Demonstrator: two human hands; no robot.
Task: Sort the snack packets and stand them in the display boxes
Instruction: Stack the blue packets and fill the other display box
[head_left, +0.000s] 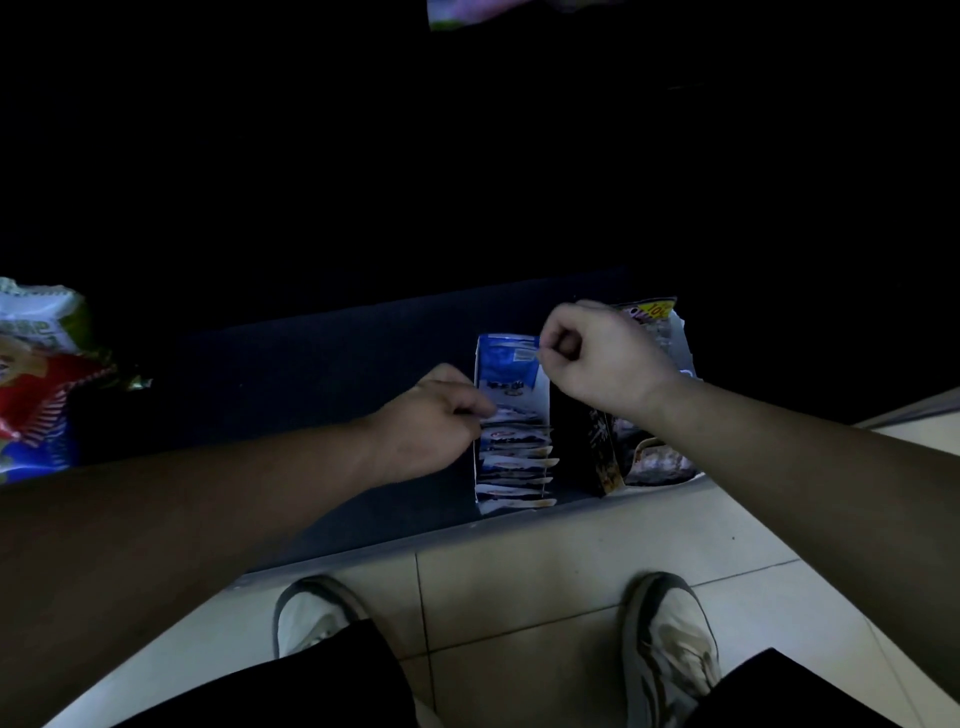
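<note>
Down at the near edge I see two pale shoes (670, 639) and black trouser legs (332, 675) on a light tiled floor (519, 571). Just past the toes runs the front edge of a dark blue shelf (311, 374). On it, close to that edge, stands a blue display box (544, 402), its long side running away from me, with a row of blue packets (514, 462) upright inside, one behind the other. The left hand (436, 421) reaches in from the box's left side, its fingers curled onto the tops of the packets in the far half of the row. Touching the box on the right is a black display box (576, 441), and to its right lie dark packets (654, 457), tilted. The right hand (602, 358) hangs over the far end of the two boxes, fingers curled tight, thumb and forefinger pinching the top right corner of a tall blue panel (506, 364) at the far end of the blue box; I cannot tell whether that panel is a packet or the box's back flap. Behind this hand a yellow-marked packet (654, 312) pokes up. Far left, well apart, sits a big red, white and green bag (36, 374). Everything beyond is too dark to read.
</note>
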